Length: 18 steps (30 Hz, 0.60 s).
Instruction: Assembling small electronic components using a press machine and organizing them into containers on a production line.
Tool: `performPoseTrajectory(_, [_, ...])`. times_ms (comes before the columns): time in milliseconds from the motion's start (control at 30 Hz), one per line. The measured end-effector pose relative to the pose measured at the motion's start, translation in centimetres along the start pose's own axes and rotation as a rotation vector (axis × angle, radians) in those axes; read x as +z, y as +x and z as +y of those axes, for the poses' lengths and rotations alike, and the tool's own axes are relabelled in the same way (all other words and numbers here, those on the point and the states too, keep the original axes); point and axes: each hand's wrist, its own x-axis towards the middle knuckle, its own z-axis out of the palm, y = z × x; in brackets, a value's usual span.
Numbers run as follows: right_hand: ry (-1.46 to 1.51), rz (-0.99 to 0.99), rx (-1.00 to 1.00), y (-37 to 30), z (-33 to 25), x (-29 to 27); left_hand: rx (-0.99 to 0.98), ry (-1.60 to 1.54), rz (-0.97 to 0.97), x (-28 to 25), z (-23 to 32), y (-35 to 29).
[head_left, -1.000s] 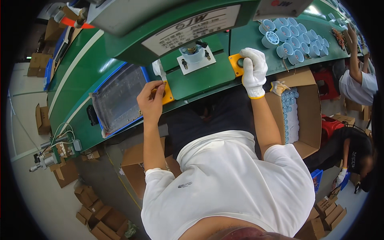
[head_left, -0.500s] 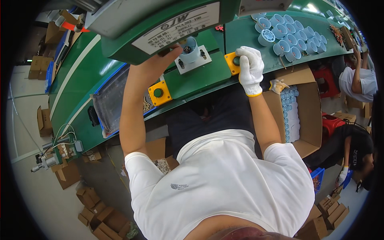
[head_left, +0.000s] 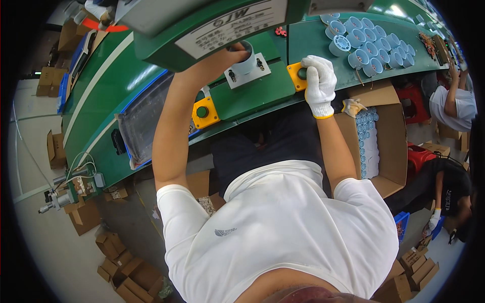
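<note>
My bare left hand (head_left: 227, 58) reaches under the green press head (head_left: 222, 30), at the mouth of a light-blue cup (head_left: 246, 65). Its fingers dip into the cup and their tips are hidden, so any grip there cannot be made out. The cup stands upright on a metal fixture plate (head_left: 259, 77) bolted to the green press base (head_left: 252, 96). My right hand (head_left: 320, 86), in a white knitted glove, is curled into a fist against the right yellow button box (head_left: 295, 81), beside its green button (head_left: 302, 73). Nothing shows in that fist.
A second yellow button box (head_left: 206, 120) sits at the base's left corner. Several blue cups (head_left: 373, 66) stand on the green table to the right. Below them is a cardboard box (head_left: 389, 141) with more blue parts. A dark tray (head_left: 146, 121) lies left. Co-workers sit at far right.
My left hand has moved right and over the cup, its fingers now reaching inside. The view has shifted slightly. My right fist stays by the right button.
</note>
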Motion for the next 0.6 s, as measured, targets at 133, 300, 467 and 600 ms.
performPoseTrajectory(133, [0.019,-0.001,0.006,-0.1,0.0,-0.3,0.038,0.056,0.005,0.4,-0.5,0.4])
performPoseTrajectory(300, [0.023,-0.015,0.005,-0.1,-0.1,0.2,0.063,0.016,0.018,-0.8,-1.0,0.1])
performPoseTrajectory(467, [0.033,-0.007,-0.031,0.0,-0.5,-0.5,-0.079,-0.291,0.249,0.8,-5.2,-7.9])
performPoseTrajectory(600, [0.024,-0.025,-0.065,-0.1,-0.3,-0.4,-0.143,-0.065,0.327,5.5,-7.1,-14.9])
